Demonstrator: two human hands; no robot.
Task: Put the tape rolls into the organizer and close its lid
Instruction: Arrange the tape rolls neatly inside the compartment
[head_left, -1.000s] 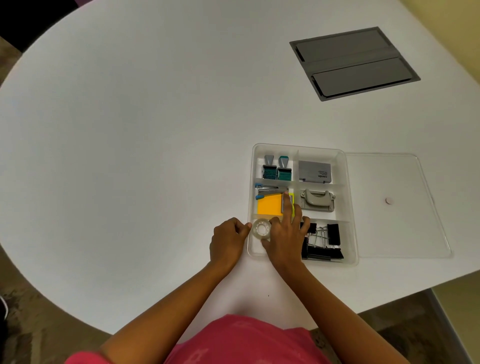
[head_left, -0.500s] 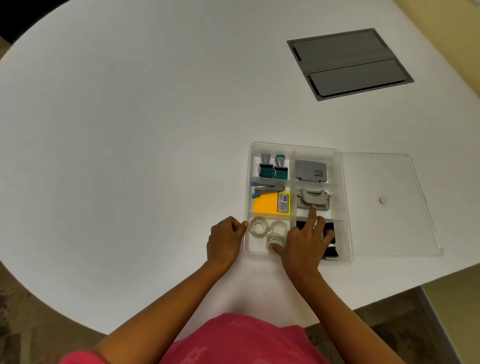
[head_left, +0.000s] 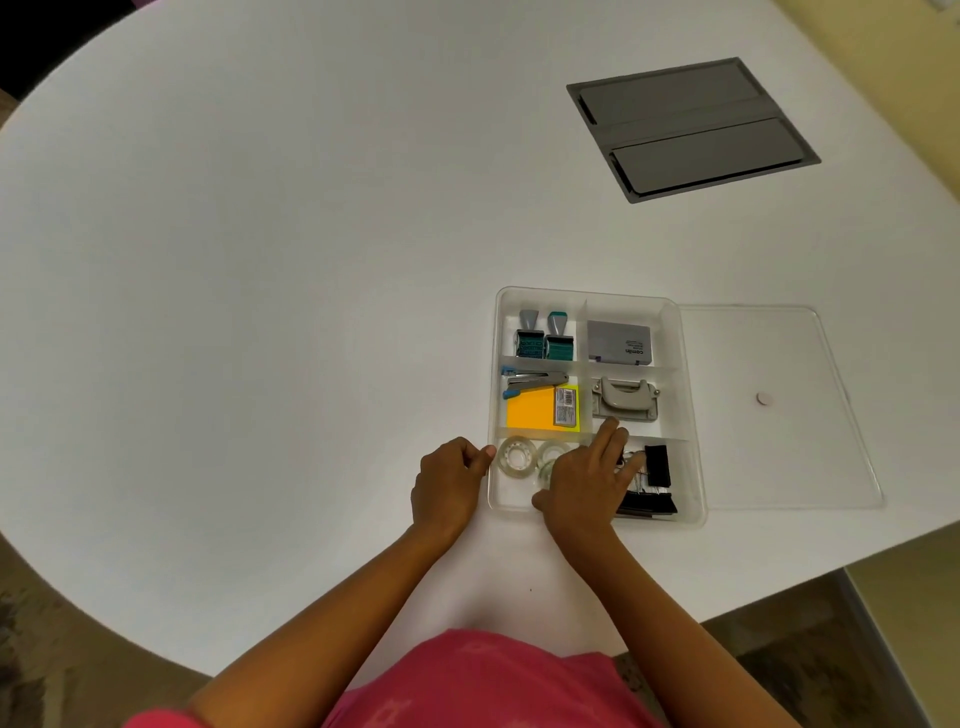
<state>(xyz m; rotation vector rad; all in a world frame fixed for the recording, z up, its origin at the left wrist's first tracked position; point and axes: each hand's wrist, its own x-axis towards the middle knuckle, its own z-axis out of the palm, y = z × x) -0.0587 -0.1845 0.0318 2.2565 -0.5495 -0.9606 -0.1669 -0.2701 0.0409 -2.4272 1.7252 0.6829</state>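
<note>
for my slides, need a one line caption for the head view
Right hand settles clear tape rolls into the organizer; left hand steadies it, lid lying alongside.

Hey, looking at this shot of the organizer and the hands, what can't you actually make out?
All in the head view:
- Tape rolls: the right hand covers part of their compartment, so the full count is hidden.
- Binder clips: the right hand's fingers partly cover them.
- Grey box: its print is too small to read.
- Left hand: curled at the organizer edge; whether it holds anything is hidden.
</note>
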